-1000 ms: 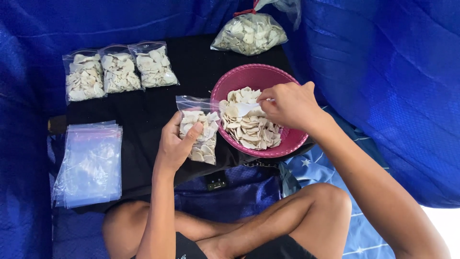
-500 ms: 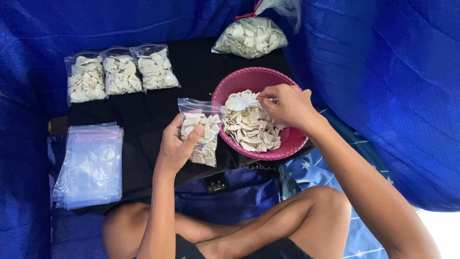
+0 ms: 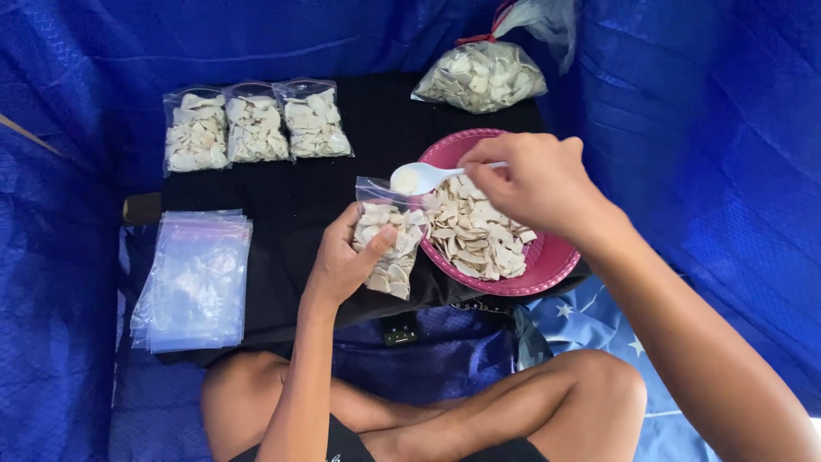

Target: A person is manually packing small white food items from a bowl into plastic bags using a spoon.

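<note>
My left hand (image 3: 346, 261) grips a small clear zip bag (image 3: 392, 248) partly filled with pale dried slices, held upright beside a pink bowl (image 3: 552, 261). The bowl holds a heap of the same pale slices (image 3: 475, 235). My right hand (image 3: 534, 184) hovers over the bowl and pinches the handle of a white plastic spoon (image 3: 419, 178). The spoon's scoop carries a slice just above the bag's open mouth.
Three filled small bags (image 3: 255, 127) lie in a row at the back left of a black cloth (image 3: 282, 201). A large bag of slices (image 3: 481, 77) sits behind the bowl. A stack of empty clear bags (image 3: 195, 282) lies at the left. Blue tarp (image 3: 701, 128) surrounds everything; my crossed legs are below.
My right hand has lifted the spoon out of the bowl and carried it left, over the mouth of the bag. The left hand has stayed holding the bag.
</note>
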